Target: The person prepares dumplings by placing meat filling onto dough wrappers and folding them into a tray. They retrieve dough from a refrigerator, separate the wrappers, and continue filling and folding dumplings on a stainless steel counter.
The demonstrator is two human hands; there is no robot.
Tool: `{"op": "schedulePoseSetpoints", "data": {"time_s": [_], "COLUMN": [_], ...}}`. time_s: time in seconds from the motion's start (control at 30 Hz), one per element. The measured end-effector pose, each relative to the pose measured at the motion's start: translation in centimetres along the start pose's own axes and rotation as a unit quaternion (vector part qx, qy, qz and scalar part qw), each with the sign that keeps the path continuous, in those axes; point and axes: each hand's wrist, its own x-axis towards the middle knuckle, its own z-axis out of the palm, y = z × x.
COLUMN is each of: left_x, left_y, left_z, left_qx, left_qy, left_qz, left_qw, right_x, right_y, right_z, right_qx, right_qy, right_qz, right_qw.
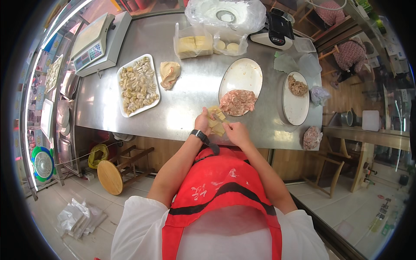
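Observation:
My left hand (202, 123), with a watch at its wrist, holds several square yellowish dough wrappers (218, 130) above the table's near edge. A little minced meat lies on the upper wrapper. My right hand (237, 134) grips a thin spreading stick (221, 120), its tip at that meat; most of the stick is hidden by the fingers. Just beyond my hands, a mound of raw minced meat (239, 101) fills the near end of an oval white plate (242, 73). Further left, a white tray (158, 94) is covered with folded wontons (138, 85).
On the steel table (195, 87) are a piece of dough (170, 74), bagged stacks of wrappers (195, 45), a bag of flour (240, 13), a scale (92, 48) and a black-and-white appliance (274, 31). A second plate (295, 110) holds darker filling (297, 86). A bagged portion of mince (312, 137) sits at the right corner.

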Motion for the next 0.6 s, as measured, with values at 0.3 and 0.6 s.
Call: {"op": "schedulePoseSetpoints", "data": {"time_s": [0.3, 0.6], "left_x": [-0.7, -0.4], "left_y": [0.8, 1.3], "left_z": [0.7, 2.8], "left_qx": [0.064, 0.055], "left_qy": [-0.042, -0.053], "left_qz": [-0.002, -0.029], "left_qw": [0.997, 0.997], "right_x": [1.3, 1.1], "right_y": [0.8, -0.2], "right_z": [-0.3, -6.0], "right_qx": [0.148, 0.331], "right_qy": [-0.014, -0.088], "right_qz": [0.04, 0.25], "right_qw": [0.988, 0.906]}}
